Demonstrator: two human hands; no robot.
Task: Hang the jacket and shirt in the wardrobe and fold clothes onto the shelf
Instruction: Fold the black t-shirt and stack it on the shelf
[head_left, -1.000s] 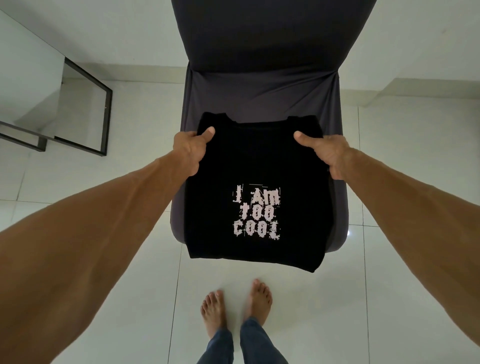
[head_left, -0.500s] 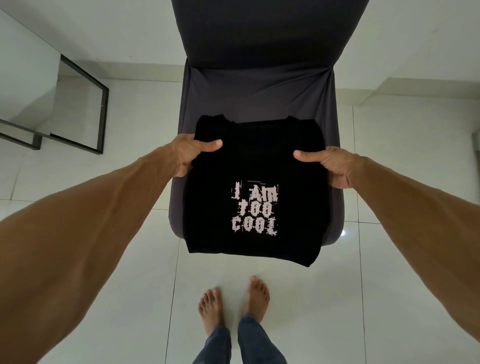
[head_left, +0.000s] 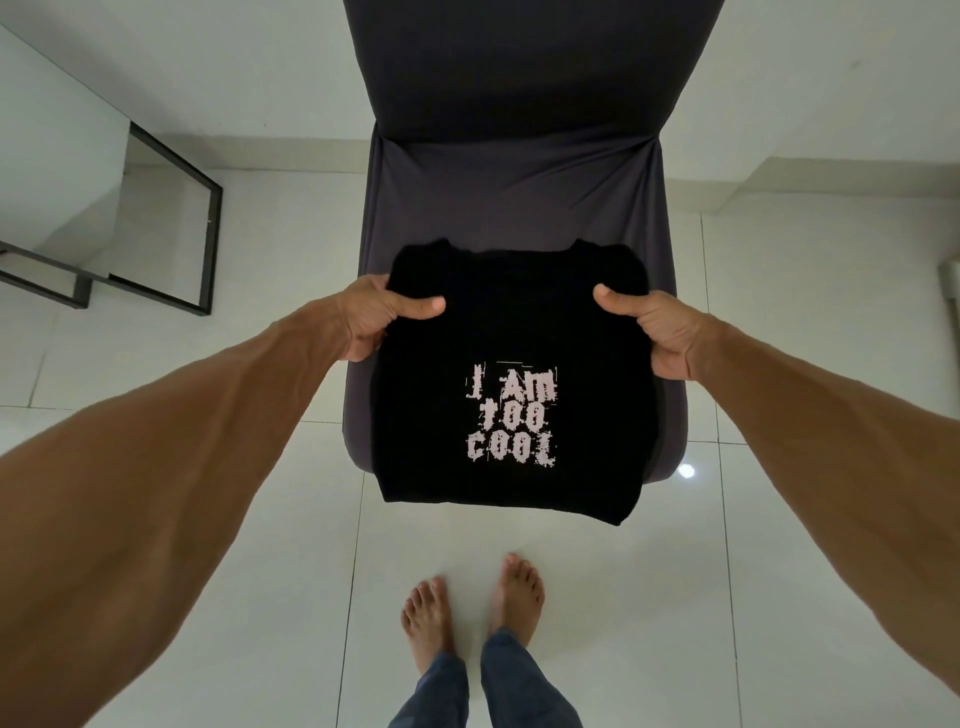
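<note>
Tiled floor (head_left: 649, 597); above the chair (head_left: 519, 197), left hand (head_left: 371, 319) and right hand (head_left: 662, 332) clamp fingers (head_left: 370, 340) on the T-shirt (head_left: 511, 332); better keep it level.

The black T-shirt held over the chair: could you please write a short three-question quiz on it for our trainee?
1. True or false: only the left hand grips the black T-shirt.
2. Multiple choice: the pale print on the T-shirt reads A) I AM TOO COOL, B) STAY COOL, C) TOO HOT.
3. Fill in: the T-shirt's near edge reaches past the front of the dark-covered ___ behind it.

Key: 1 false, since the left hand and the right hand each pinch an upper corner, thumbs on top; 2 A; 3 chair.
</note>
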